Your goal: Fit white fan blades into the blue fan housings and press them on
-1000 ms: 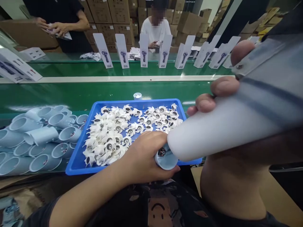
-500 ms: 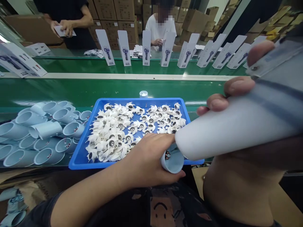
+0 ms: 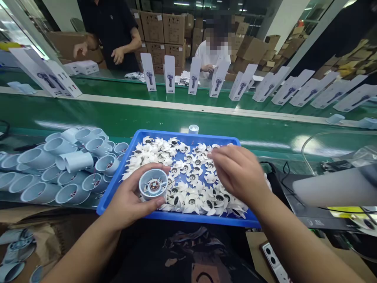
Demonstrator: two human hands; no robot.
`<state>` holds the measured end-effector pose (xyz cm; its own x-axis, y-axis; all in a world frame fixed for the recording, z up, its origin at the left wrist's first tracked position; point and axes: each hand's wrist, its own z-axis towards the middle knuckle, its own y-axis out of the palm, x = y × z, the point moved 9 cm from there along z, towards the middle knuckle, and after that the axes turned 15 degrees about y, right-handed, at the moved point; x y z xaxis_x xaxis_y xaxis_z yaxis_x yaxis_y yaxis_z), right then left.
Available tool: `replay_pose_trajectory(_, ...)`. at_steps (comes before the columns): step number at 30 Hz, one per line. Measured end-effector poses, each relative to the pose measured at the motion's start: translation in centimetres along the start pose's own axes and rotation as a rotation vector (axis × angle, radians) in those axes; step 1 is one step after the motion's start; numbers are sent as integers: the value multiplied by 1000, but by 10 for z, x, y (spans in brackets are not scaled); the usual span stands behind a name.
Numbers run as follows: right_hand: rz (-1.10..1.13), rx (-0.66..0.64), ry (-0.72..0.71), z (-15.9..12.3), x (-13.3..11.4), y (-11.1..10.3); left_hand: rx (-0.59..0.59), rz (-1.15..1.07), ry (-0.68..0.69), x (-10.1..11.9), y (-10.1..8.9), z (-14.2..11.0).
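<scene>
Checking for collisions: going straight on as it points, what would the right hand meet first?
Probably the white fan blades in the blue tray, just ahead of the right hand; depth is unclear.

Fan wheels [image 3: 192, 177] are lying in the tray [image 3: 188, 219]; housings [image 3: 79, 161] are sitting left of it; boxes [image 3: 216, 82] are standing behind.

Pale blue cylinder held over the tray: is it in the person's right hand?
No, the left hand grips the pale blue cylinder, while the right hand is over the white fan blades in the blue tray.
</scene>
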<state>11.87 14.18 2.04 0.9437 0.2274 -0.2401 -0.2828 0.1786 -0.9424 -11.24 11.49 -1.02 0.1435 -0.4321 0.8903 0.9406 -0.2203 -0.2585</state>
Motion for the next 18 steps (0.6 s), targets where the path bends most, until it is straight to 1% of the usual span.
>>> replay_pose_trajectory(2, -140, -135, 77, 39, 3, 34, -16, -61, 24, 1, 7, -3)
replay_pose_trajectory(4, -253, -266, 134, 70, 10, 63, -21, -102, 29, -2, 9, -8)
replay_pose_trajectory(6, -322, -355, 176, 88, 15, 82, 0, -148, -6, -9, 6, -15)
replay_pose_trajectory(8, -333, -396, 206, 96, 14, 90, 19, -172, -65, -14, 0, -21)
replay_pose_trajectory(10, -283, -410, 225, 95, 10, 92, 30, -142, -101, -14, -7, -23)
replay_pose_trajectory(13, -101, -420, 252, 86, 4, 88, 17, -102, -68, -7, -14, -24)
replay_pose_trajectory(16, 220, -443, 290, 65, -5, 79, -24, -78, -26, -6, -12, -29)
replay_pose_trajectory(18, 509, -512, 291, 42, -18, 75, -25, -1, -20, -10, -13, -32)
